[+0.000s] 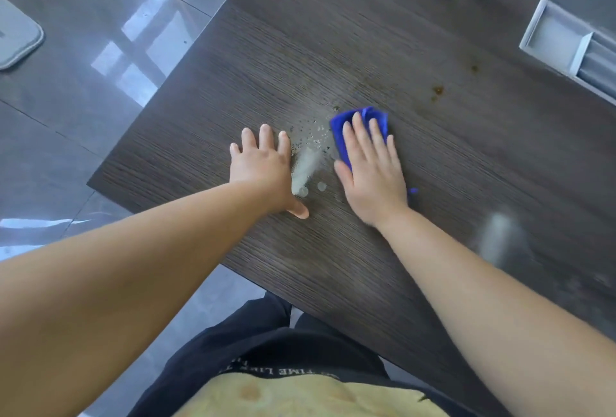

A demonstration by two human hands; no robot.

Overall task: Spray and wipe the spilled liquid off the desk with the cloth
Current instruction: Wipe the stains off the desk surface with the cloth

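Wiping is the step in hand: my left hand [263, 166] lies flat on the desk [333, 33], fingers straight, bracing me. My right hand [373, 176] presses flat on the blue cloth [363, 118], fingers straight and spread over it. Between the two hands sit beads of sprayed liquid [311, 149], not yet wiped. Beyond the cloth, to the right, brown spots [437, 90] mark the wood. Next, I judge, the cloth should sweep left through the beads, then push out to those spots under steady pressure.
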